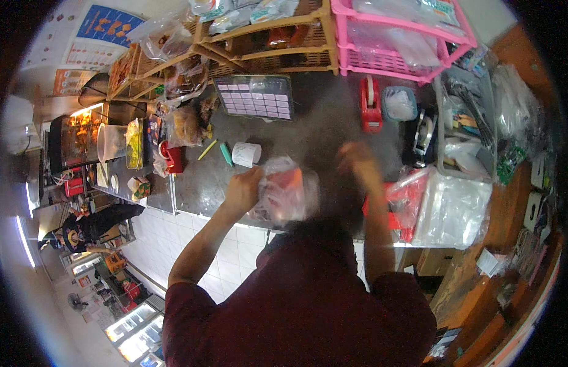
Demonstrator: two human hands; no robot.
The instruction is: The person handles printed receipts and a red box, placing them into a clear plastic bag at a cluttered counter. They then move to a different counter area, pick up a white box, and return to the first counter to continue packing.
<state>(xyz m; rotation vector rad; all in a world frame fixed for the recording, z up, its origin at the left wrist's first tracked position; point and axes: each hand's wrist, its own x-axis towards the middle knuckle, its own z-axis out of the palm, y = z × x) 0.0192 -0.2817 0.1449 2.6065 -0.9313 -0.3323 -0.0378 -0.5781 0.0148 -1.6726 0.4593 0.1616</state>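
Note:
My left hand is closed at the upper left edge of a clear plastic bag, which has something orange-red inside. The bag sits at the near edge of the dark counter, partly blurred. To its right, my right hand is raised apart from the bag and blurred by motion; its fingers and anything between them cannot be made out. A curled printed paper slip lies just beyond my left hand, beside a teal marker and a yellow pen.
A red tape dispenser and a blue tub stand at the back right, near a grey bin of utensils. Clear plastic bags lie at right. Brown racks and a pink rack line the back. Another person is far left.

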